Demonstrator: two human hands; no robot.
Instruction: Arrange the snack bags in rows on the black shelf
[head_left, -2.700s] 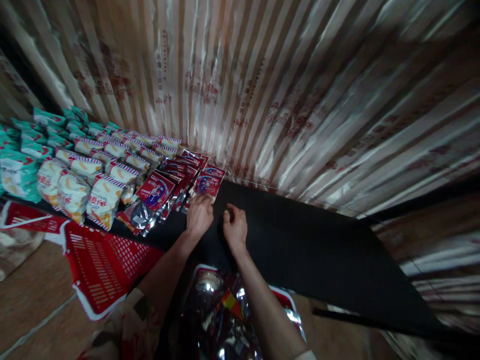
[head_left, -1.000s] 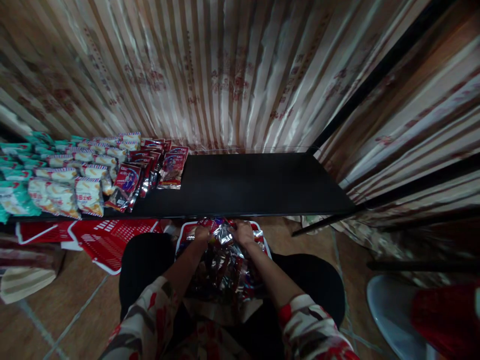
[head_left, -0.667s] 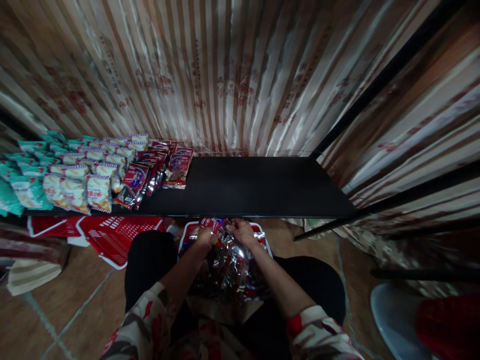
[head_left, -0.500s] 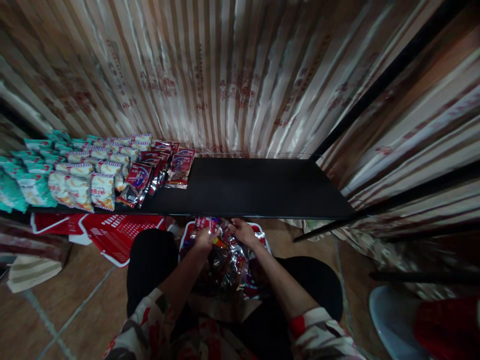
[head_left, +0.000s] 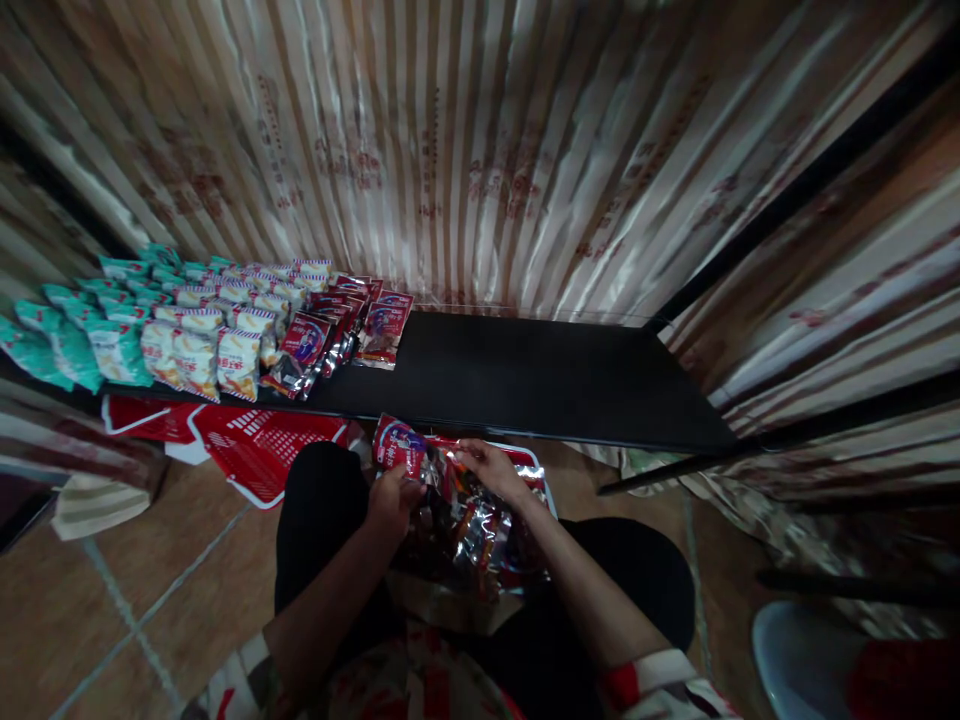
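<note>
Between my knees stands a basket [head_left: 546,480] with a white rim, heaped with shiny snack packets [head_left: 480,535]. My left hand [head_left: 391,505] is closed on a red and purple snack packet [head_left: 400,447], held up at the basket's left side below the shelf edge. Over the heap, my right hand [head_left: 491,470] has its fingers curled around the edge of a red packet; whether it grips one or several I cannot make out. Matching red packets [head_left: 304,345] lean in a row on the black shelf [head_left: 525,375], with another short row [head_left: 384,330] just right of them.
White and orange snack bags [head_left: 238,362] and green bags [head_left: 120,350] fill the shelf's left end. Red baskets [head_left: 255,450] lie beneath it on the tiled floor. Striped curtain [head_left: 465,150] hangs behind, black frame bars [head_left: 787,190] at right. A pale stool-like object [head_left: 787,650] sits lower right.
My left hand has shifted left and lifted a red packet clear of the heap, toward the shelf edge. The right hand stays over the basket. The view has shifted slightly left.
</note>
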